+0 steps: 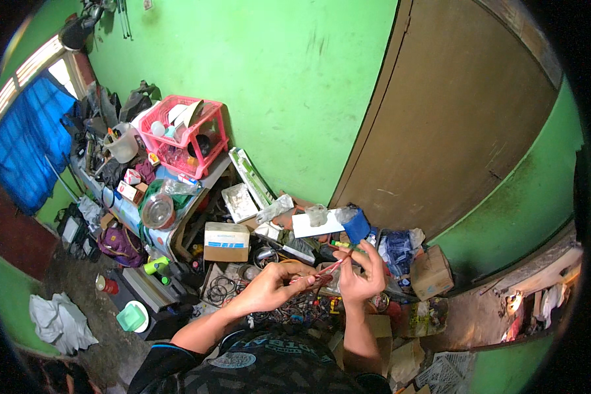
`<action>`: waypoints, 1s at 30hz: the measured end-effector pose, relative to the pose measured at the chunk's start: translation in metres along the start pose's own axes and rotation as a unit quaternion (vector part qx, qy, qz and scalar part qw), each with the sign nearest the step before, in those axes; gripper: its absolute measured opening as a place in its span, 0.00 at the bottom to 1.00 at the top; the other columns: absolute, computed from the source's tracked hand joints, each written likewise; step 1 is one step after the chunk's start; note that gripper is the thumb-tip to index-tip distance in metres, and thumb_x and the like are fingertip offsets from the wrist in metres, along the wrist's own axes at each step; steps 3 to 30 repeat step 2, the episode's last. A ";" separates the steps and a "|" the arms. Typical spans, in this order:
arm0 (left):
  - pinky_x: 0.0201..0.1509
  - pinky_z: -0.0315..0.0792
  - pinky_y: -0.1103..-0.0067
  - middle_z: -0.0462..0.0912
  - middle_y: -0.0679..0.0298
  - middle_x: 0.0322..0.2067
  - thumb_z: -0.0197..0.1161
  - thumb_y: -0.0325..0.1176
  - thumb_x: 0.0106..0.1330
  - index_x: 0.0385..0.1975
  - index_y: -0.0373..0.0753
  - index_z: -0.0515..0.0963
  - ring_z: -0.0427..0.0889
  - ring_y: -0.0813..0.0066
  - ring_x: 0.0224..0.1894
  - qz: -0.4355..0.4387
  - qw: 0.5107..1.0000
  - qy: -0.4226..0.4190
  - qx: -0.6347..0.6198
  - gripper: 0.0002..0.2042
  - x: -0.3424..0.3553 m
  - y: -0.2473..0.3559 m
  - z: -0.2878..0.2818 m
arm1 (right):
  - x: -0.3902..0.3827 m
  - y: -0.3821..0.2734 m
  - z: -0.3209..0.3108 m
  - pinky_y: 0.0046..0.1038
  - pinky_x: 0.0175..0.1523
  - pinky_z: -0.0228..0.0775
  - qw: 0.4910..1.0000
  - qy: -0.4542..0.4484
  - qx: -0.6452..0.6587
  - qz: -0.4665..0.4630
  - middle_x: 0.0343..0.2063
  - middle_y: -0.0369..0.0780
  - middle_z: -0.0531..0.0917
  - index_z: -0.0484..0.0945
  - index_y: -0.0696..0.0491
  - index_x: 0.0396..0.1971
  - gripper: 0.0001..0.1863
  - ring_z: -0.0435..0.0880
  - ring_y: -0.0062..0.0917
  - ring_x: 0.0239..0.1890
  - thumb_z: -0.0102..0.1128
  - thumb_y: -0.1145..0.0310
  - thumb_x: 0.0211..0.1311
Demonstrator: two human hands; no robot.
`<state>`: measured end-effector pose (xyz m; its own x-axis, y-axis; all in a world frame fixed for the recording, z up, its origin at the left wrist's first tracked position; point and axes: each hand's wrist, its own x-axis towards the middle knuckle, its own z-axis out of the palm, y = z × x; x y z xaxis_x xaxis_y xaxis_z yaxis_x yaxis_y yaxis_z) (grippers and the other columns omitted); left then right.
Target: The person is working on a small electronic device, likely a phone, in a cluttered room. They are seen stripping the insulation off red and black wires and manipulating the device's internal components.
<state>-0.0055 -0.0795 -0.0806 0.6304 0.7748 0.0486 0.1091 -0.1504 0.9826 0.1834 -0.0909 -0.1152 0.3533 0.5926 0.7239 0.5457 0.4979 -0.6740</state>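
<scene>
Both of my hands are raised in front of my chest, above a heap of tangled wires and small parts (295, 310). Between them stretches a thin red wire (331, 268), bunched into a few loops near the left fingers. My left hand (276, 286) pinches it between thumb and fingers. On the other side my right hand (362, 274) grips the wire with thumb and fingertips, its back partly toward me. The exact ends of the wire are too small to make out.
A cardboard box (226, 243) stands beyond the heap, and another carton (432, 272) lies to the right. On the cluttered table (187, 213) at left are a pink rack (194, 148) and a clear bowl (158, 210). A brown door (453, 111) closes off the far right.
</scene>
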 end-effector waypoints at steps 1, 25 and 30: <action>0.39 0.72 0.79 0.83 0.58 0.34 0.57 0.33 0.66 0.45 0.34 0.78 0.79 0.77 0.33 -0.007 1.000 0.000 0.025 0.12 -0.001 -0.006 -0.001 | -0.004 0.004 -0.004 0.27 0.40 0.76 0.999 -0.006 -0.001 0.046 0.24 0.42 0.85 0.69 0.61 0.49 0.23 0.85 0.25 0.37 0.65 0.81 0.51; 0.40 0.73 0.78 0.83 0.59 0.34 0.57 0.33 0.66 0.45 0.35 0.78 0.79 0.76 0.34 -0.015 0.999 0.001 0.050 0.12 -0.002 -0.012 -0.003 | -0.010 0.005 -0.009 0.34 0.45 0.78 0.985 -0.045 0.032 0.163 0.35 0.48 0.84 0.66 0.57 0.55 0.26 0.85 0.35 0.34 0.62 0.79 0.55; 0.40 0.73 0.78 0.83 0.59 0.34 0.57 0.33 0.66 0.45 0.35 0.78 0.79 0.76 0.34 -0.015 0.999 0.001 0.050 0.12 -0.002 -0.012 -0.003 | -0.010 0.005 -0.009 0.34 0.45 0.78 0.985 -0.045 0.032 0.163 0.35 0.48 0.84 0.66 0.57 0.55 0.26 0.85 0.35 0.34 0.62 0.79 0.55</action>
